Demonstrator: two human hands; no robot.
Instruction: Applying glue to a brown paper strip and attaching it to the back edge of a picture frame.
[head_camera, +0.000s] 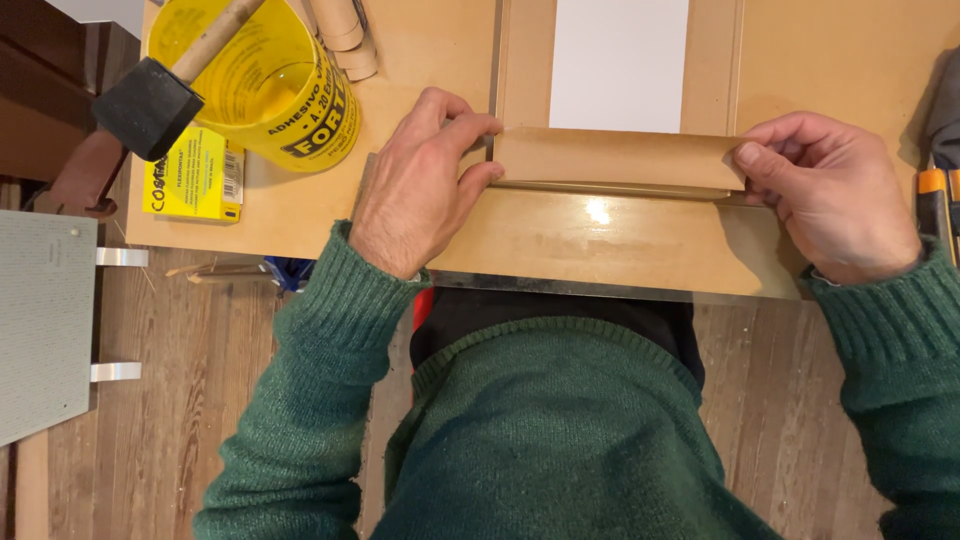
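A brown paper flap (615, 158) is folded up over the near edge of a flat brown board (715, 60) that carries a white sheet (618, 62). My left hand (415, 185) pinches the flap's left end with thumb and fingers. The flap's right end is pressed by the thumb and fingers of my right hand (835, 190). Below the flap lies a glossy tan strip (610, 240) along the table's near edge. Green knitted sleeves cover both arms.
A yellow plastic tub (270, 90) with a foam brush (150, 100) stands at the back left, beside a small yellow box (195, 175) and cardboard tubes (345, 35). An orange-and-black tool (935, 205) lies at the right edge. A grey board (40, 320) sits at lower left over the wooden floor.
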